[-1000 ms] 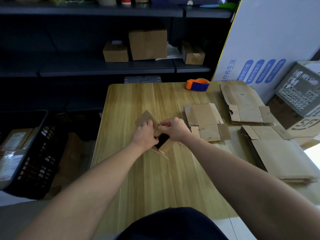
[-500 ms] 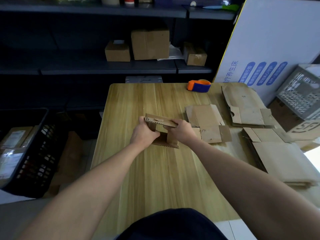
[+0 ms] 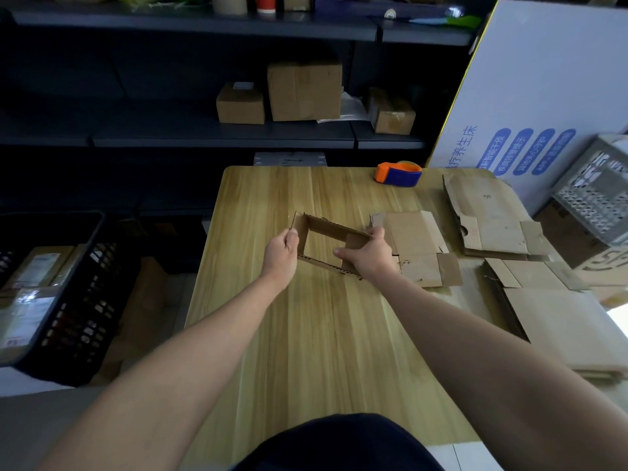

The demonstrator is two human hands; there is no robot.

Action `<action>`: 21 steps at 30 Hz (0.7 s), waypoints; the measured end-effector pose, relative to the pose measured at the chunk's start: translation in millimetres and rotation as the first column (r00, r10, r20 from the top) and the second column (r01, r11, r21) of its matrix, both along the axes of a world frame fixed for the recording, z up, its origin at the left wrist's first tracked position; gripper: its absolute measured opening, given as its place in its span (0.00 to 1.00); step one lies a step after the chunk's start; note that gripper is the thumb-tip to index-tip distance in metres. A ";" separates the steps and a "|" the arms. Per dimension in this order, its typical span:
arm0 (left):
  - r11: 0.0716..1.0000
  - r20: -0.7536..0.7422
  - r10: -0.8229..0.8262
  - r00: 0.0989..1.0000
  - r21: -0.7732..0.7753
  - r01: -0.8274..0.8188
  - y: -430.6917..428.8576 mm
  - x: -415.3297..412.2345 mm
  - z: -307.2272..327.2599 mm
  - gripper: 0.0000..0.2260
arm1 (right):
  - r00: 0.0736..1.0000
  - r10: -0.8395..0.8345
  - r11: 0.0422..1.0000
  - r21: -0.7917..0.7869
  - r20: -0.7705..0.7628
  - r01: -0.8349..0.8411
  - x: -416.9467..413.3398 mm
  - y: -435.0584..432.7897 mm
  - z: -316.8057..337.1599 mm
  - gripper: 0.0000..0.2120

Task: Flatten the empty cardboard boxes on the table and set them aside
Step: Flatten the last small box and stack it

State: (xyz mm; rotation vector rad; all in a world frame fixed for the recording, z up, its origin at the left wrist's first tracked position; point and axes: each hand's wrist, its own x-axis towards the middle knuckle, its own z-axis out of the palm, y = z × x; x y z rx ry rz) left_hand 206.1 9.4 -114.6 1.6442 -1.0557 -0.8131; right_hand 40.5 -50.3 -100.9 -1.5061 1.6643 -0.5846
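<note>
You hold the box (image 3: 334, 229) at the middle of the table (image 3: 323, 351), opened into a hollow sleeve with the wood showing through it. Whether it rests on the top or hangs just above cannot be told. Your left hand (image 3: 281, 250) pinches the left wall between thumb and curled fingers. Your right hand (image 3: 368, 254) grips the right wall, thumb inside, fingers wrapped outside. Judgement: the ends are freed and the collapse itself is not yet done. The next move calls for driving opposite corners together so the sleeve folds on its creases, then pressing it flat. The flats (image 3: 418, 248) lie just beside your right hand, a ready place for it.
</note>
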 end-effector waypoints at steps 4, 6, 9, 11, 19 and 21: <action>0.994 -0.143 0.042 0.989 0.111 -0.026 -3.7 -7.2 -6.5 0.22 | 0.999 -0.026 0.996 0.083 0.020 0.024 6.4 3.6 -2.6 0.33; 0.977 -0.257 0.125 0.958 0.199 -0.074 -9.5 -6.9 -9.6 0.22 | 0.998 0.038 0.989 0.143 0.052 -0.045 4.7 6.2 -1.3 0.27; 0.954 -0.487 0.258 0.834 0.263 -0.142 -13.5 -3.4 -12.6 0.22 | 0.962 0.268 0.942 0.194 0.052 -0.273 4.6 11.6 0.7 0.20; 0.958 -0.634 0.263 0.728 0.261 -0.119 -14.1 -6.4 -10.2 0.28 | 0.908 0.416 0.868 0.274 0.054 -0.414 10.9 16.9 0.6 0.22; 0.873 -0.313 0.405 0.859 0.411 -0.262 -8.1 4.6 -26.0 0.11 | 0.893 0.444 0.827 0.349 0.073 -0.440 10.1 17.0 -8.6 0.22; 0.883 -0.320 0.373 0.871 0.410 -0.227 -5.4 11.7 -26.2 0.09 | 0.960 0.280 0.928 0.255 -0.003 -0.270 5.0 9.8 -12.9 0.23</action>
